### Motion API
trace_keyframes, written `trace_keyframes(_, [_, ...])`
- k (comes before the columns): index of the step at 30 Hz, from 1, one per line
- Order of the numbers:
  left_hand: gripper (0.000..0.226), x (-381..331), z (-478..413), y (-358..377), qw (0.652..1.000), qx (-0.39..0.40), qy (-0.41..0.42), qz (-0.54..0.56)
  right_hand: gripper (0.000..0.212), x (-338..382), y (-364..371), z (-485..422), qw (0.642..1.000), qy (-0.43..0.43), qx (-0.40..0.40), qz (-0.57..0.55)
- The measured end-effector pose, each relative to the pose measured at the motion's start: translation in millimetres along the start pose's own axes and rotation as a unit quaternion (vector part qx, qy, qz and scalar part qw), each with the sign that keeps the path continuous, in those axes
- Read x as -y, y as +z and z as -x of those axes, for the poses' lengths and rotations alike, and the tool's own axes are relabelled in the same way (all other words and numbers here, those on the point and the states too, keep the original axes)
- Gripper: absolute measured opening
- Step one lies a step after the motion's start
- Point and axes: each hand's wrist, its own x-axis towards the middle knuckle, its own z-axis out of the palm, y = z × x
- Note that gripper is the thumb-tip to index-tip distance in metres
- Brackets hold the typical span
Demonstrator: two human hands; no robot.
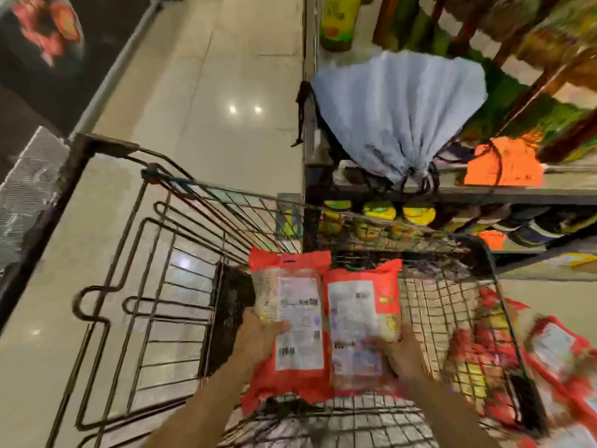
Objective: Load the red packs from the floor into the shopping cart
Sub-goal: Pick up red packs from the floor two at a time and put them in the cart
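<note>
Your left hand (260, 339) grips one red pack (292, 321), your right hand (402, 349) grips a second pack (361, 315) alongside, both over the shopping cart (433, 302), its side between them and the floor packs (559, 354).

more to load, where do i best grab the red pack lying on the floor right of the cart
Grip the floor pack by its long edges, coming down from above beside the cart's right side: it seems to lie flat, label up, though blurred.

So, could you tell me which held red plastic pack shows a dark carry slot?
The red plastic pack in the left hand; the other pack, in the right hand, shows none.
</note>
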Motion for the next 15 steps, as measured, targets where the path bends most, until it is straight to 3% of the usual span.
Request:
trace_keyframes(5, [0.052,-28.9,-9.6,37.5,0.998,-0.025,0.007,-0.050,0.049,-18.7,0.9,-80.7,0.995,0.048,0.034,-0.076])
trace_keyframes(6, [0.054,-25.9,-21.8,44.5,0.998,-0.026,0.018,-0.053,0.050,-20.4,-0.1,-94.2,0.995,0.042,0.047,-0.073])
trace_keyframes(9, [0.049,-21.9,-47.8,60.8,0.998,-0.030,0.018,-0.060,0.086,-23.2,-2.9,-128.6,0.996,0.049,0.059,-0.053])
trace_keyframes(13, [0.036,-25.3,-64.9,67.2,0.993,-0.066,0.018,-0.095,0.066,-24.1,-3.3,-161.8,0.996,0.064,0.015,0.060])
trace_keyframes(15, [0.037,-23.6,-70.0,65.6,0.985,-0.072,0.035,-0.151,0.075,-29.5,-5.3,-172.9,0.986,0.037,0.031,0.160])
